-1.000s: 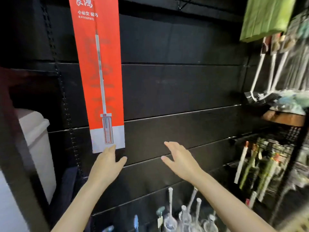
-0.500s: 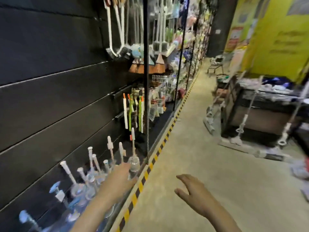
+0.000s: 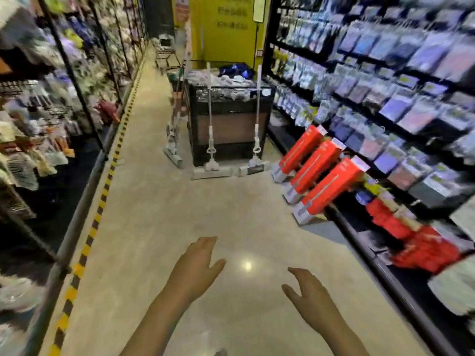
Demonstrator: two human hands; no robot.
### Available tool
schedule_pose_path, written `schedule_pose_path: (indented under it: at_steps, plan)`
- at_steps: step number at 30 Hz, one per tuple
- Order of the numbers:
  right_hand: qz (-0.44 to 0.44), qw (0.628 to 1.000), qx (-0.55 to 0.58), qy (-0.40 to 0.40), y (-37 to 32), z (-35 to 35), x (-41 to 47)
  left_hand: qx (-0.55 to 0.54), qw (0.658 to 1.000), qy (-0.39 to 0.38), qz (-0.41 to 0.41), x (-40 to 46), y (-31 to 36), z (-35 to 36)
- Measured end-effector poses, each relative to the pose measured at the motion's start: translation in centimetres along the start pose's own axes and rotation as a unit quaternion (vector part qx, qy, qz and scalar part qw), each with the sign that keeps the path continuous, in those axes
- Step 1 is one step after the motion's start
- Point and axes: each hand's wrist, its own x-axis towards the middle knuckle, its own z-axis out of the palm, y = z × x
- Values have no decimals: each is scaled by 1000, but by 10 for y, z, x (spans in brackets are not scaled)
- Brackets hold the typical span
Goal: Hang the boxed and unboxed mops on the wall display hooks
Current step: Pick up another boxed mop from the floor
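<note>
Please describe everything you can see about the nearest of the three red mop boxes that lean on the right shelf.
The nearest red mop box is long and narrow, seemingly cardboard, red with a grey-white band at each end. A picture of a mop runs along its face. It looks closed. It stands tilted, its lower end on the floor and its upper end leaning against the right shelf. It is the closest of three similar boxes in a row; whether it touches the next one cannot be told. No hand touches it.
</note>
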Motion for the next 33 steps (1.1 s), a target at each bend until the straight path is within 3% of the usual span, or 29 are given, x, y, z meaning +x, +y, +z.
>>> schedule_pose_path:
  at_steps: [7, 15, 26, 33]
  plan:
    - [23, 995, 80, 52, 45, -62, 98, -7, 998, -56, -17, 105, 24, 31]
    - [103, 981, 122, 108, 97, -121, 236, 15, 997, -79, 2, 314, 49, 21]
    - [231, 951, 157, 133, 213, -187, 365, 52, 974, -138, 173, 557, 225, 69]
    - [246, 950, 158, 106, 297, -248, 481, 44, 972, -155, 173, 672, 296, 104]
